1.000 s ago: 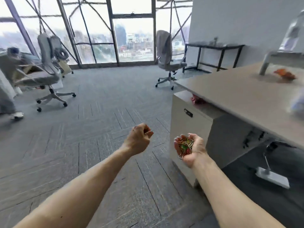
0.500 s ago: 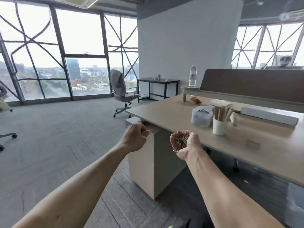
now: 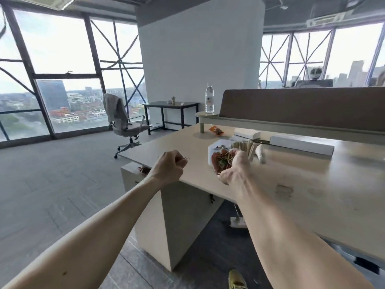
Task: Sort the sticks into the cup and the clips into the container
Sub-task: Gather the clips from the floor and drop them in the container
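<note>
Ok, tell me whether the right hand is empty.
No, the right hand is cupped around a heap of coloured clips.

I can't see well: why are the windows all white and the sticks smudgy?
Head view: bright daylight outside overexposes the windows; head view, the sticks and clips look smeared by motion blur; head view, the wide lens bows the window bars.

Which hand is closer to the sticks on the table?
Right. The right hand, cupping a pile of clips, is just in front of the sticks. The left hand, fisted round a clip, is well off to their left near the table edge.
</note>
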A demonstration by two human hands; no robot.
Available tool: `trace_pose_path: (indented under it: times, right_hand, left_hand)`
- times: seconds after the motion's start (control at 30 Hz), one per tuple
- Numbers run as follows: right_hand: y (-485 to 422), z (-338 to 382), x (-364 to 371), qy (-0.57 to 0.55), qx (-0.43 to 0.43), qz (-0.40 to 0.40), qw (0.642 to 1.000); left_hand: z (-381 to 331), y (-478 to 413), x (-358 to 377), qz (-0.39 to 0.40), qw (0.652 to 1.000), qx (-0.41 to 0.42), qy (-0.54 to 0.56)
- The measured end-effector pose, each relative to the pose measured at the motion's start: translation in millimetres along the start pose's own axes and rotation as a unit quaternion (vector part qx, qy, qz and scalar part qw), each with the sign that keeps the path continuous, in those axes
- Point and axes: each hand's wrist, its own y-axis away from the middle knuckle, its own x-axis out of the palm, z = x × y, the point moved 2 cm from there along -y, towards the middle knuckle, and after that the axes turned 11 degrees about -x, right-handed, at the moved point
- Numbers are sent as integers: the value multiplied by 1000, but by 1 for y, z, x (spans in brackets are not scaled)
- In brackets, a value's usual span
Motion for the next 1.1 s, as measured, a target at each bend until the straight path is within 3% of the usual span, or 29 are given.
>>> trace_pose_path:
  times: [0.57, 1.1]
  right_hand:
    - [-163, 111, 78, 81, -86, 75, 990]
    - [-300, 151, 91, 129, -46, 98, 986]
  left_hand:
    - [-50, -158, 59, -31, 999, -3, 34]
    - [-87, -238, 105, -26, 999, -23, 7]
